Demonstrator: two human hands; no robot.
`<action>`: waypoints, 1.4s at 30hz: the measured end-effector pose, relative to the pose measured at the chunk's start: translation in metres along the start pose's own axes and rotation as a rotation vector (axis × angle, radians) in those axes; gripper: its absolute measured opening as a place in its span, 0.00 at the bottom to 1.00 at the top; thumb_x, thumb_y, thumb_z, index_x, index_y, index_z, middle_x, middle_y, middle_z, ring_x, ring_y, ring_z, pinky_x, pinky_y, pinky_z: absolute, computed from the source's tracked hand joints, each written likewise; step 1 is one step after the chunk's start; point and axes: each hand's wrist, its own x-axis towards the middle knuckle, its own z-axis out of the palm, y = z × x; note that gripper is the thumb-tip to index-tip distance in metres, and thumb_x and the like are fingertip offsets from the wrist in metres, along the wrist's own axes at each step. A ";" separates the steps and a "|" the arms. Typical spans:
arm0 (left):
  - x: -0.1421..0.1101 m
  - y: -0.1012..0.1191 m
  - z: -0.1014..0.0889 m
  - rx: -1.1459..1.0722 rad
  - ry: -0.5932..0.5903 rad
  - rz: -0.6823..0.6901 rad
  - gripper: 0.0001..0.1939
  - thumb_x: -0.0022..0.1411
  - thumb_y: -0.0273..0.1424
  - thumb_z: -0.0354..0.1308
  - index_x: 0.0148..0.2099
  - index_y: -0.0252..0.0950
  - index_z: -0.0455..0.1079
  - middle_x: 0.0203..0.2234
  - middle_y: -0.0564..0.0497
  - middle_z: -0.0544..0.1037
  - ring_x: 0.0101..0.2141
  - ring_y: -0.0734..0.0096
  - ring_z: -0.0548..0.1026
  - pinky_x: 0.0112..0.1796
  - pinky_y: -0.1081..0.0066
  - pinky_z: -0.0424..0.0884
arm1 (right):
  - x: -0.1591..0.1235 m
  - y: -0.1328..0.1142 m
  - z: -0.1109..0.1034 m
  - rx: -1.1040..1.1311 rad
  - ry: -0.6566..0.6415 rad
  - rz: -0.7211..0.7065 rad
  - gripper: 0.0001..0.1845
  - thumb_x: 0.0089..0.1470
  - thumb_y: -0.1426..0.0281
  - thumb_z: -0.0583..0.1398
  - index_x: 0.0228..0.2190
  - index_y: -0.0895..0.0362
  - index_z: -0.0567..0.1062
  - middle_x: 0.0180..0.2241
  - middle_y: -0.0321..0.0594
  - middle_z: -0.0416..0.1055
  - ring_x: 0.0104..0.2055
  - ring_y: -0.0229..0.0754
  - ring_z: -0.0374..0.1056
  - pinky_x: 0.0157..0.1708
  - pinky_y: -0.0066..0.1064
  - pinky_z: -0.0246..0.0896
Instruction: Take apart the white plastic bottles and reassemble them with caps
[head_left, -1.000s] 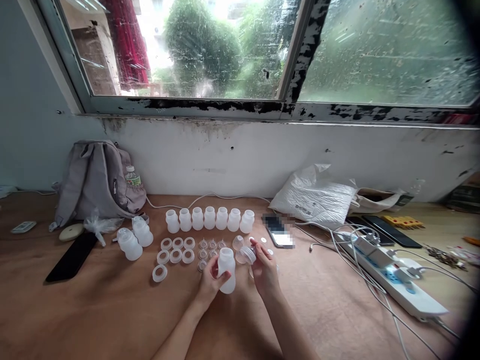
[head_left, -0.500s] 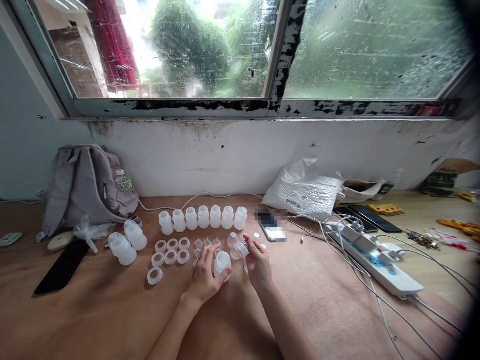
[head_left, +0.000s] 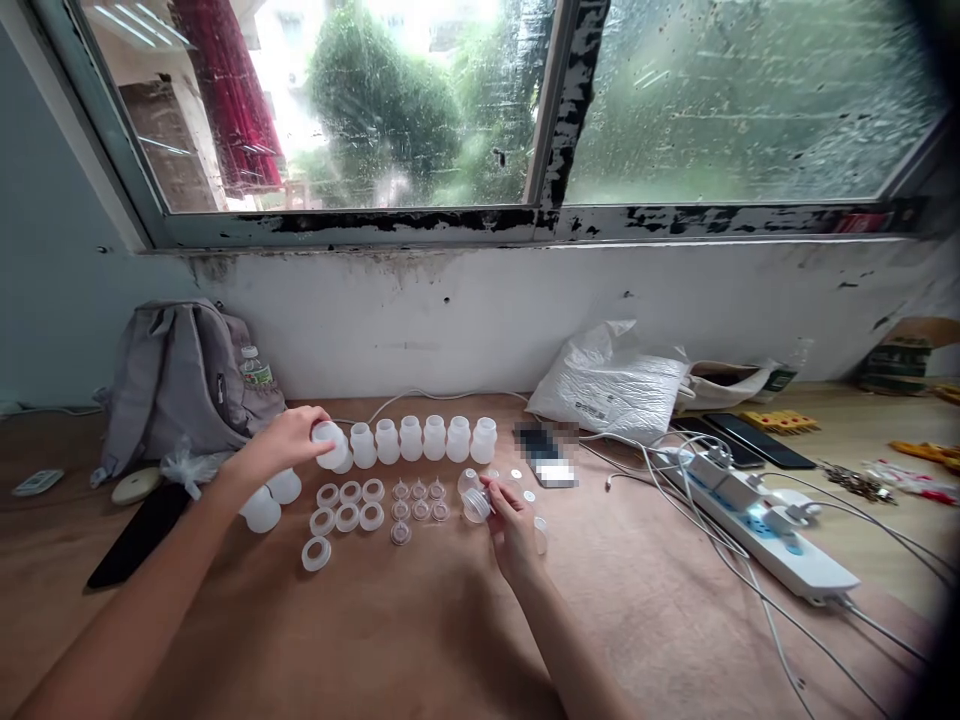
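My left hand (head_left: 283, 440) reaches out to the left end of a row of several small white plastic bottles (head_left: 435, 438) and is closed round one white bottle (head_left: 327, 440), held just above the table beside the row. My right hand (head_left: 510, 515) rests at the middle of the table, fingers pinched on a clear plastic cap (head_left: 474, 505). In front of the row lie several white rings (head_left: 349, 505) and several small clear valves (head_left: 418, 498). Two capped bottles (head_left: 264, 502) stand partly behind my left forearm.
A grey backpack (head_left: 176, 385) leans on the wall at the left, with a black phone (head_left: 131, 535) before it. A phone (head_left: 544, 455), a white plastic bag (head_left: 611, 385), a power strip (head_left: 757, 525) with cables and more phones (head_left: 761, 440) lie to the right.
My left hand has carried the white bottle from the table's middle out to the left end of the bottle row. My right hand keeps the clear cap and barely moved.
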 end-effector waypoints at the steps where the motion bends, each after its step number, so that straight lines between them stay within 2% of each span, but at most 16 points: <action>1: 0.004 -0.010 -0.006 0.048 -0.041 -0.042 0.16 0.45 0.42 0.54 0.36 0.40 0.67 0.31 0.50 0.74 0.32 0.63 0.71 0.30 0.71 0.64 | 0.000 0.000 0.000 -0.007 -0.001 0.002 0.11 0.43 0.64 0.61 0.32 0.53 0.76 0.34 0.38 0.70 0.33 0.39 0.65 0.31 0.28 0.59; 5: 0.014 -0.035 -0.010 0.182 -0.157 -0.130 0.18 0.43 0.44 0.54 0.36 0.39 0.67 0.33 0.48 0.74 0.33 0.60 0.71 0.31 0.69 0.63 | -0.001 -0.002 0.001 -0.014 -0.003 0.015 0.11 0.43 0.63 0.61 0.31 0.54 0.76 0.34 0.39 0.70 0.33 0.39 0.65 0.30 0.28 0.59; 12: 0.031 -0.055 0.017 0.255 -0.342 -0.144 0.19 0.41 0.41 0.57 0.36 0.37 0.67 0.35 0.48 0.74 0.37 0.61 0.71 0.31 0.73 0.63 | -0.004 0.001 0.004 -0.039 -0.053 0.035 0.12 0.41 0.63 0.63 0.30 0.56 0.76 0.27 0.37 0.68 0.27 0.35 0.61 0.27 0.26 0.57; 18: 0.040 -0.062 0.034 0.285 -0.368 -0.201 0.20 0.40 0.39 0.59 0.37 0.36 0.67 0.38 0.44 0.74 0.38 0.59 0.71 0.31 0.72 0.63 | -0.009 0.001 0.011 -0.143 -0.144 0.015 0.12 0.43 0.62 0.61 0.29 0.57 0.75 0.23 0.36 0.64 0.25 0.35 0.59 0.27 0.28 0.58; 22: 0.043 -0.062 0.037 0.301 -0.379 -0.232 0.19 0.42 0.39 0.58 0.37 0.36 0.68 0.37 0.44 0.74 0.37 0.60 0.72 0.31 0.72 0.64 | -0.012 -0.001 0.014 -0.270 -0.198 -0.014 0.12 0.45 0.62 0.60 0.29 0.57 0.75 0.25 0.37 0.66 0.25 0.35 0.59 0.27 0.27 0.57; 27: 0.045 -0.059 0.035 0.309 -0.399 -0.262 0.18 0.42 0.39 0.59 0.36 0.36 0.68 0.34 0.45 0.76 0.36 0.61 0.72 0.32 0.72 0.64 | -0.019 0.001 0.019 -0.582 -0.403 -0.093 0.12 0.47 0.62 0.58 0.25 0.58 0.73 0.23 0.36 0.65 0.24 0.35 0.59 0.24 0.27 0.55; 31: 0.043 -0.057 0.035 0.312 -0.396 -0.273 0.20 0.42 0.40 0.58 0.38 0.36 0.67 0.38 0.43 0.74 0.39 0.58 0.71 0.34 0.70 0.64 | -0.027 0.011 0.022 -0.881 -0.614 -0.216 0.09 0.47 0.66 0.58 0.22 0.58 0.73 0.23 0.36 0.64 0.24 0.34 0.59 0.23 0.25 0.53; 34: 0.039 -0.055 0.033 0.306 -0.386 -0.270 0.24 0.43 0.40 0.58 0.44 0.36 0.65 0.43 0.42 0.72 0.43 0.57 0.69 0.37 0.69 0.64 | -0.033 0.018 0.022 -0.987 -0.743 -0.264 0.05 0.46 0.70 0.58 0.23 0.58 0.72 0.24 0.36 0.64 0.24 0.34 0.59 0.22 0.23 0.52; 36: 0.037 -0.053 0.029 0.302 -0.371 -0.260 0.28 0.43 0.40 0.58 0.48 0.36 0.62 0.46 0.40 0.69 0.46 0.55 0.67 0.39 0.66 0.63 | -0.036 0.020 0.022 -1.034 -0.773 -0.282 0.02 0.44 0.72 0.58 0.25 0.57 0.71 0.24 0.35 0.64 0.24 0.34 0.59 0.22 0.23 0.51; 39: 0.031 -0.043 0.021 0.303 -0.311 -0.225 0.33 0.46 0.40 0.56 0.54 0.37 0.55 0.51 0.40 0.63 0.50 0.52 0.62 0.44 0.60 0.60 | -0.038 0.022 0.021 -1.109 -0.775 -0.268 0.09 0.40 0.73 0.61 0.28 0.55 0.69 0.23 0.32 0.64 0.24 0.34 0.58 0.22 0.23 0.50; 42: 0.017 -0.021 0.022 0.238 -0.119 -0.098 0.29 0.52 0.39 0.51 0.56 0.37 0.53 0.51 0.42 0.63 0.50 0.55 0.61 0.47 0.60 0.57 | -0.038 0.025 0.019 -1.136 -0.757 -0.257 0.11 0.39 0.75 0.60 0.30 0.55 0.67 0.23 0.32 0.64 0.24 0.34 0.57 0.22 0.23 0.48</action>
